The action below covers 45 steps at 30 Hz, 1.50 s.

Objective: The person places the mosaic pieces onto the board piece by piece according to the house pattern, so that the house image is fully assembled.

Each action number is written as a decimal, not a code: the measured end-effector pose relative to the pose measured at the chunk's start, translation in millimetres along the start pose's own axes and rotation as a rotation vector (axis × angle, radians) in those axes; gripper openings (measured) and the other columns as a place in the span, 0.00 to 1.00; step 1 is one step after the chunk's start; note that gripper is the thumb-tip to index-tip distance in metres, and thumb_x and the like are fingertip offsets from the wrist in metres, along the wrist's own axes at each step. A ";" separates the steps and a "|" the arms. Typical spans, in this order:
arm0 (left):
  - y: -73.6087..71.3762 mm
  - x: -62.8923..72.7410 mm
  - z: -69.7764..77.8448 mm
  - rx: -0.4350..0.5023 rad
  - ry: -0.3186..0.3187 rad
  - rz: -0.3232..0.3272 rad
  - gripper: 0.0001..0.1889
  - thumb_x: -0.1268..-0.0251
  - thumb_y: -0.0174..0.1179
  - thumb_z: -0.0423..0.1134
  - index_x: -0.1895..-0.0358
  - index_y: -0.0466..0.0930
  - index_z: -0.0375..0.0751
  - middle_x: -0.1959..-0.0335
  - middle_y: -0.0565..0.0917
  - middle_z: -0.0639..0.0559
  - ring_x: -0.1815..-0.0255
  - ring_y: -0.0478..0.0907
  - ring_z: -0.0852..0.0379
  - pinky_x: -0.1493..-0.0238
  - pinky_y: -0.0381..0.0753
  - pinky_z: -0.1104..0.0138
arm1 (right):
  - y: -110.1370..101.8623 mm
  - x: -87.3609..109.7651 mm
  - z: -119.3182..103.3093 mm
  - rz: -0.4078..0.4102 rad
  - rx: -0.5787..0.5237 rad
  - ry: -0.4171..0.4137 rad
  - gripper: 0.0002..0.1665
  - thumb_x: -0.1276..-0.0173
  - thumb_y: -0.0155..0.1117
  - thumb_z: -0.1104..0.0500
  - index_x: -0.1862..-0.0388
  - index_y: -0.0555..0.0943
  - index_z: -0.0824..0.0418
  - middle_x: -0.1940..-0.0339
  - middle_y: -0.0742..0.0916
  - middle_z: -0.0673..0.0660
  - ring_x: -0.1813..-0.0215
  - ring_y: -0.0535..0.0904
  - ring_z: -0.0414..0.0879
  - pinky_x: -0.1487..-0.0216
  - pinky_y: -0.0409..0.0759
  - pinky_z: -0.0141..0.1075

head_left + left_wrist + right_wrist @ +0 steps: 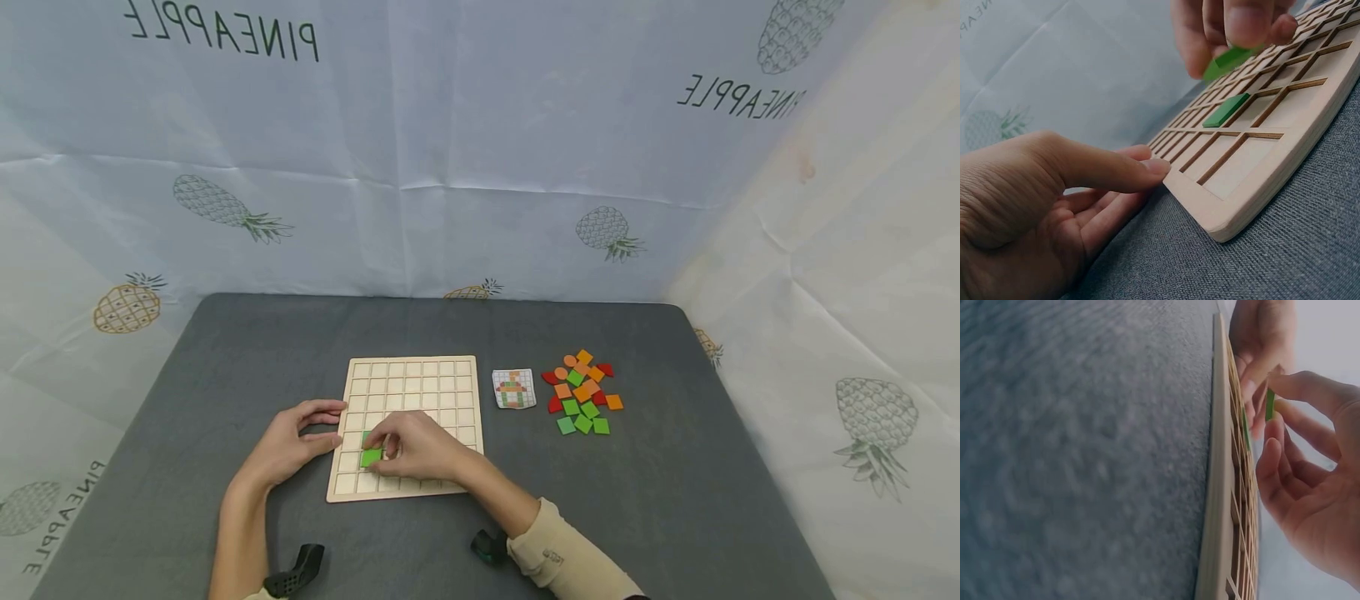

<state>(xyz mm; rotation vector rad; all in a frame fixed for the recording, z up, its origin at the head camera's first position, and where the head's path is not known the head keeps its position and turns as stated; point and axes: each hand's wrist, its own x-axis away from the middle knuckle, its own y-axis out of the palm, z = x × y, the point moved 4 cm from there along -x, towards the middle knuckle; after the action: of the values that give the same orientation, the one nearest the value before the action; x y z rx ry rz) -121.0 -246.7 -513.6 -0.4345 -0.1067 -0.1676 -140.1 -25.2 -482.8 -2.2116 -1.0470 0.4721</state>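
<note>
right hand (422,447) pinches green tile (1229,61); left hand (287,446), fingers seemingly loose, touches gridded board (447,398).

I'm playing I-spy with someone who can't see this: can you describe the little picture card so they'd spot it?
On the grey table, find the wooden grid board. Between it and the coloured tiles to its right lies a small whitish card. Unlike those plain tiles, it has a coloured picture on a grid.

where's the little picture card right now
In the head view, the picture card lies on the gray table, just right of the wooden board, between it and the scattered colored tiles.
</note>
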 end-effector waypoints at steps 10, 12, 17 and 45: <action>-0.2 0.2 -1.0 -0.014 0.004 0.001 0.30 0.30 0.72 0.30 0.27 0.77 0.32 0.35 0.83 0.33 0.47 0.84 0.71 0.49 0.88 0.74 | 9.2 -6.0 1.3 -0.017 0.119 0.006 0.11 0.29 0.78 0.59 0.49 0.92 0.56 0.56 0.92 0.49 0.65 0.79 0.28 0.61 0.74 0.14; 0.0 0.2 -1.1 -0.015 0.007 0.001 0.29 0.30 0.72 0.30 0.27 0.77 0.32 0.35 0.83 0.33 0.47 0.84 0.71 0.49 0.88 0.74 | 9.9 -6.3 1.6 -0.012 0.135 0.006 0.11 0.30 0.78 0.60 0.49 0.92 0.56 0.56 0.92 0.49 0.65 0.78 0.28 0.61 0.73 0.14; -0.2 0.3 -0.9 -0.019 0.008 0.005 0.29 0.30 0.72 0.29 0.27 0.77 0.31 0.36 0.84 0.33 0.47 0.83 0.71 0.49 0.88 0.75 | 11.2 -6.7 1.6 -0.011 0.146 0.009 0.11 0.30 0.79 0.59 0.50 0.92 0.55 0.57 0.91 0.48 0.65 0.77 0.27 0.61 0.73 0.15; -0.6 0.7 -1.3 -0.002 0.014 -0.001 0.30 0.31 0.72 0.30 0.27 0.77 0.31 0.34 0.83 0.33 0.46 0.83 0.71 0.49 0.88 0.74 | 5.8 -5.8 1.2 -0.026 0.117 0.021 0.07 0.29 0.80 0.55 0.55 0.93 0.54 0.59 0.93 0.47 0.61 0.82 0.27 0.57 0.77 0.14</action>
<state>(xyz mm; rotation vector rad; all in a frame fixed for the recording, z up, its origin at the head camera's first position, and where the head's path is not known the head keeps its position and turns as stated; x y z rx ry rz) -120.3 -247.9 -514.4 -0.4351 -0.0927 -0.1714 -141.1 -32.1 -487.4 -2.0938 -1.0101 0.4857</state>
